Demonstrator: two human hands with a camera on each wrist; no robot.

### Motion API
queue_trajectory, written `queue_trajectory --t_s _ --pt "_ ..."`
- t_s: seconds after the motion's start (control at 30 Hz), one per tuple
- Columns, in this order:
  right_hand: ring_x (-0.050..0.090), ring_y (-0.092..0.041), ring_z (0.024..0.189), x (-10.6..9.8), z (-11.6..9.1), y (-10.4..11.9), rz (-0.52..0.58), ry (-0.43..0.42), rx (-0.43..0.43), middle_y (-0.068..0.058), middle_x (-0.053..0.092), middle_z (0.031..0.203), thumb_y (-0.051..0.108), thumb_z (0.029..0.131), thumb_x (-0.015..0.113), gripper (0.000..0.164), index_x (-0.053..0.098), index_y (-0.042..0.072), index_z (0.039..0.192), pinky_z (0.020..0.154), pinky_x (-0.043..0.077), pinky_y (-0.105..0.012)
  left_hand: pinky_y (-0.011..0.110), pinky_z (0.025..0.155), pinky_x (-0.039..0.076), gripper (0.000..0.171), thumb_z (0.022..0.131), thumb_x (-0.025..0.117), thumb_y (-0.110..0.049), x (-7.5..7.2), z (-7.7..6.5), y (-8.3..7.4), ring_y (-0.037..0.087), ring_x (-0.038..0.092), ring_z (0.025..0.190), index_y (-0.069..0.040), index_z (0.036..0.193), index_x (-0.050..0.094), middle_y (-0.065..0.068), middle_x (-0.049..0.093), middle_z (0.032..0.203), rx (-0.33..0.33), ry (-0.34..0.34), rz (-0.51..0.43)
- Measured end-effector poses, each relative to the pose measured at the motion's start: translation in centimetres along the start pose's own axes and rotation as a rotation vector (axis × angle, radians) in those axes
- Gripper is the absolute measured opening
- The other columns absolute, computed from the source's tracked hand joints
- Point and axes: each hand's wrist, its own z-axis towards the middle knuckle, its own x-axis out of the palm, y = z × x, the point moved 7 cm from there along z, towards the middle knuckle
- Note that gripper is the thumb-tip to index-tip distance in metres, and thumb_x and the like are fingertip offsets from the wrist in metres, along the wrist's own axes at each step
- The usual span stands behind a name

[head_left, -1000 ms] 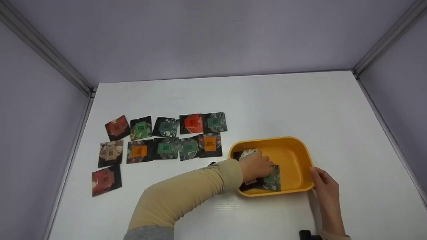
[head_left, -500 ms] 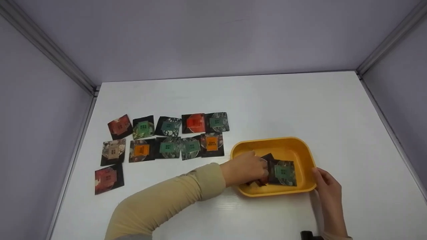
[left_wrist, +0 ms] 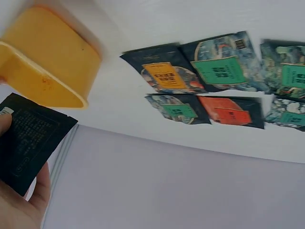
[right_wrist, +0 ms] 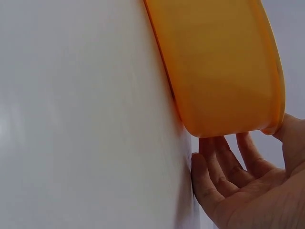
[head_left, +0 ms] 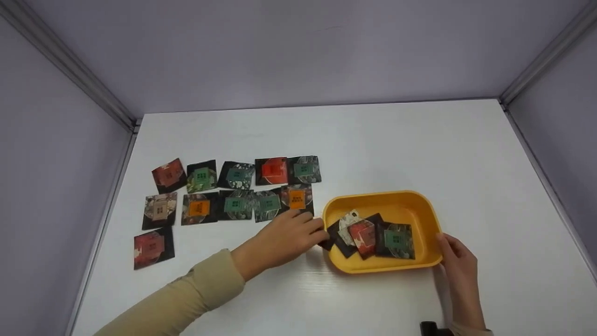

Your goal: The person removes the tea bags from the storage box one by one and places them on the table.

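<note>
My left hand [head_left: 284, 237] pinches a small black sachet [left_wrist: 33, 138] just outside the left rim of a yellow plastic bin [head_left: 422, 233]. In the left wrist view the sachet's dark printed back faces the camera, with the thumb over its edge. Inside the bin lie several overlapping sachets, among them a red one [head_left: 364, 234] and a green-labelled one [head_left: 396, 240]. My right hand [head_left: 459, 266] holds the bin's right end. From the right wrist view, the thumb sits at the rim and the fingertips [right_wrist: 245, 140] meet the outer wall.
Left of the bin, several flat sachets lie in rough rows on the white table [head_left: 401, 144]; an orange-labelled one [head_left: 297, 199] is close to the left hand. A red sachet [head_left: 154, 247] lies lowest at the left. Grey walls [head_left: 298, 56] enclose the table's back and sides.
My left hand has moved left out of the bin and now carries a sachet past its left rim. The sachets inside shifted and lie more spread out. The right hand stays at the bin.
</note>
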Motion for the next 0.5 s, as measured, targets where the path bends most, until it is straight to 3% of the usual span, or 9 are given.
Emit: queue_trajectory --t_s 0.1,0.23,0.33,0.5 --pt "0.047 -0.024 0.124 -0.1 -0.2 0.1 -0.004 -0.001 -0.024 -0.015 0.043 0.149 0.064 0.094 0.048 0.081 0.042 0.005 0.149 0.098 0.046 -0.023 0.030 0.082 0.052 0.023 0.093 0.071 -0.018 0.0 -2.3 0.5 0.016 0.061 0.092 -0.019 0.116 0.067 -0.003 0.066 0.106 -0.050 0.012 0.005" --pt "0.048 -0.020 0.120 -0.2 -0.5 0.4 -0.006 -0.006 -0.073 -0.013 0.045 0.146 0.061 0.095 0.049 0.078 0.043 0.005 0.148 0.082 0.045 -0.008 0.034 0.085 0.054 0.028 0.089 0.076 -0.014 0.2 -5.5 1.0 0.018 0.064 0.094 -0.016 0.115 0.068 0.000 0.067 0.105 -0.131 0.037 0.022" --pt "0.048 -0.019 0.120 -0.2 -0.6 0.4 -0.007 -0.007 -0.078 -0.013 0.045 0.147 0.062 0.095 0.048 0.078 0.043 0.005 0.148 0.084 0.045 -0.009 0.037 0.084 0.055 0.034 0.084 0.079 -0.012 0.4 -8.0 1.6 0.019 0.065 0.094 -0.014 0.117 0.070 0.002 0.068 0.106 -0.200 0.042 0.009" --pt "0.046 -0.022 0.125 -0.2 -0.5 0.0 -0.013 -0.001 -0.048 -0.014 0.042 0.150 0.064 0.094 0.047 0.081 0.040 0.006 0.150 0.105 0.043 -0.029 0.039 0.081 0.055 0.040 0.080 0.082 -0.009 1.3 -12.0 1.9 0.021 0.065 0.094 -0.011 0.119 0.071 0.004 0.069 0.109 -0.269 0.073 0.011"
